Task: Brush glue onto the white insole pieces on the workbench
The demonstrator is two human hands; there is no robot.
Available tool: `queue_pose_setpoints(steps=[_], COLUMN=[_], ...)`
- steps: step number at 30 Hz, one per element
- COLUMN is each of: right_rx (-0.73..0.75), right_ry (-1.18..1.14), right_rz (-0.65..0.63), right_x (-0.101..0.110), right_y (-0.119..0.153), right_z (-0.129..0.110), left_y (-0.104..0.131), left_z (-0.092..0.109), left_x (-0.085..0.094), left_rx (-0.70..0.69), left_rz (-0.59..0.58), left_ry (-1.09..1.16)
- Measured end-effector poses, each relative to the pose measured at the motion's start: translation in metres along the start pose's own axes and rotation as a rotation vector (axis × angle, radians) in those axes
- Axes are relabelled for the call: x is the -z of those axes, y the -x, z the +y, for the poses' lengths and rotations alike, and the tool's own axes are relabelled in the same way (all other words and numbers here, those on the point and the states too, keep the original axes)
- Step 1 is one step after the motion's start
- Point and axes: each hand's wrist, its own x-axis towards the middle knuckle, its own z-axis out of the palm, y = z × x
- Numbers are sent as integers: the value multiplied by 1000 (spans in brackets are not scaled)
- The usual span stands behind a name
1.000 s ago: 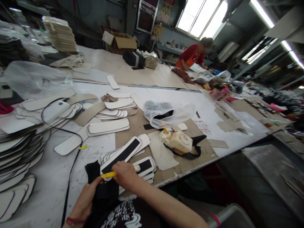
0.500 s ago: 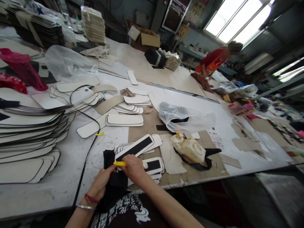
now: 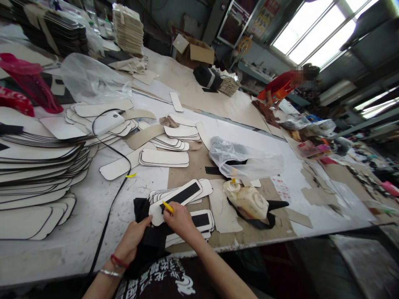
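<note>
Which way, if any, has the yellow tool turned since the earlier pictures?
Yes. The yellow tool in the right hand earlier lay flat, pointing left; now its tip angles up across the white panel's near end, toward its black strip.

Yellow tool [image 3: 167, 207], in the right hand [image 3: 180, 222]: smooth plastic, slightly glossy. White panel [image 3: 174, 197], under the tool tip: matt board with a black felt-like strip. Black piece [image 3: 149, 241], under the left hand [image 3: 132, 237]: soft matt cloth. Bag [image 3: 246, 160], beyond the grip: clear crinkled plastic. Table [image 3: 77, 245]: white, scuffed, matt.
</note>
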Motion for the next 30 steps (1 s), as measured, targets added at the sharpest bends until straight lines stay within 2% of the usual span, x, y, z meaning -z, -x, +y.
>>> queue_pose_setpoints(steps=[6, 10, 13, 15, 17, 24, 27, 30], right_rx=[-63, -65, -30, 16, 78, 166, 190, 222], right_ry=[-338, -361, -315, -247, -156, 115, 155, 179], right_rz=[118, 202, 266, 303, 288, -24, -70, -96], right_x=[41, 71, 79, 74, 62, 10, 0, -1], right_y=[-3, 3, 9, 13, 15, 5, -2, -7], right_z=[21, 22, 15, 10, 6, 3, 7, 8], left_y=[-5, -6, -5, -5, -4, -1, 0, -2], left_z=[0, -1, -2, -1, 1, 6, 6, 3], left_x=[1, 1, 1, 0, 0, -4, -4, -3], left_rx=[-14, -24, -24, -21, -15, -27, -39, -44], left_rz=[14, 31, 17, 4, 0, 13, 12, 5], left_ry=[-26, -41, -45, -51, -57, -71, -63, -57])
